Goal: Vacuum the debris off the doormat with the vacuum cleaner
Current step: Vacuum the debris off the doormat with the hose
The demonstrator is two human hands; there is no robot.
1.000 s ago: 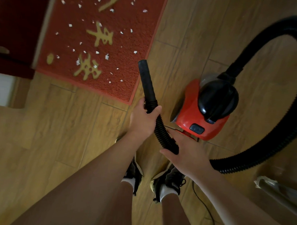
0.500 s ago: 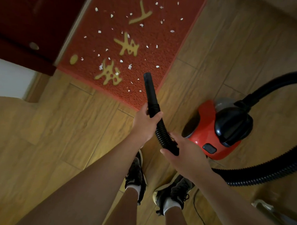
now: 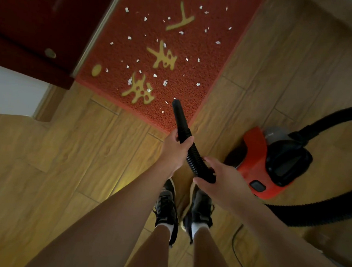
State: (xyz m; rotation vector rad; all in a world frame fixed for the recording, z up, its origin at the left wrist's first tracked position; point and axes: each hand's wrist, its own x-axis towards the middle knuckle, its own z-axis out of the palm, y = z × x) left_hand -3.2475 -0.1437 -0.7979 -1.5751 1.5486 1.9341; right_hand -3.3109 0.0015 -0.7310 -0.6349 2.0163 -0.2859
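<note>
A red doormat point(image 3: 209, 60) with gold characters lies on the wooden floor ahead, strewn with several white paper scraps point(image 3: 165, 82). My left hand point(image 3: 175, 148) grips the black nozzle tube point(image 3: 179, 118) at its base; the nozzle tip hovers over the mat's near right corner. My right hand point(image 3: 221, 180) holds the ribbed black hose point(image 3: 196, 161) just behind. The red and black vacuum cleaner body point(image 3: 270, 162) sits on the floor to my right, beside the mat's edge.
A dark red door point(image 3: 35, 28) with a metal threshold strip borders the mat's left side. The thick hose point(image 3: 318, 214) loops around the right of the vacuum. A power cord point(image 3: 236, 241) runs along the floor near my shoes point(image 3: 185, 209).
The view has shifted forward toward the mat. The nozzle tip has moved from beside the mat's right edge to over its near corner. Both hands keep the same grip.
</note>
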